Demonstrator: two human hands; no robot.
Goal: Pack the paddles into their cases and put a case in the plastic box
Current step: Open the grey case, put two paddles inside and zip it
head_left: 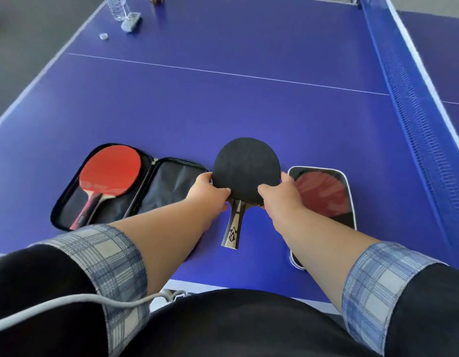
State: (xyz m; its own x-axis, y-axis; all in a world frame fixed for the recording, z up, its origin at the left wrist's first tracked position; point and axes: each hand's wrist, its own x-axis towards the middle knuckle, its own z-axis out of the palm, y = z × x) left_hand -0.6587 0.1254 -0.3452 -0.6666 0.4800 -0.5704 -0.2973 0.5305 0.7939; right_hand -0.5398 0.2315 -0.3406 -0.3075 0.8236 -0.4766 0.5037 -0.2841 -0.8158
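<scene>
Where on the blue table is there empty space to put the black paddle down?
Lots of bare table lies beyond the open case, out to the white line, and past it up to the water bottle. The near edge is crowded: open case with red paddle on the left, both hands holding the black paddle, closed case on the right.

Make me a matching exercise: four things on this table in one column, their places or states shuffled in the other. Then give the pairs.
Things
1. black paddle
2. red paddle
3. white-edged case
4. water bottle

Places or states
A. lying in the open case
B. far left corner of the table
C. held by both hands: left, right
D. flat on the table, behind the right hand

Pairs: 1-C, 2-A, 3-D, 4-B
</scene>
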